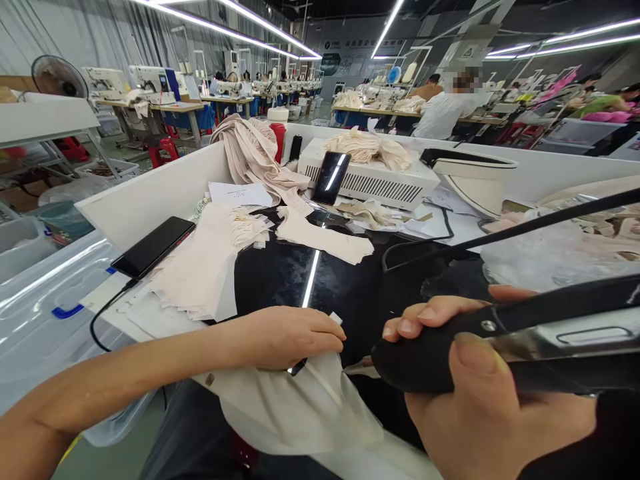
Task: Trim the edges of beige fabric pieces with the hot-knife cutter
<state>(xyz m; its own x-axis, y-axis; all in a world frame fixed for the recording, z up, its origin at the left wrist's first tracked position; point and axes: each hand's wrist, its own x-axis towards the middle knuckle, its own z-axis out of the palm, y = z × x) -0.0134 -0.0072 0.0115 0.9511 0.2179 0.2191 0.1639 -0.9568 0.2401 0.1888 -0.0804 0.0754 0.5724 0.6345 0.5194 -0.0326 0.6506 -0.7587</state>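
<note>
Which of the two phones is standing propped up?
The phone leaning on the white vented box; the other phone lies flat at the left, cable attached.

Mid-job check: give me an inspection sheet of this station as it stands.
Surface: glossy black pad on a white table, a lamp reflected in it.
Job's things: white fabric piece at the near edge; black handle right of it.
Clutter: beige cut pieces stacked left; flat phone left; second phone leaning on a white box.
Hands: left hand flat on the white fabric piece; right hand closed round the black handle.
Cables: black cable from the flat phone, over the table edge.
Surroundings: sewing machines, a fan, a person in white.
</note>
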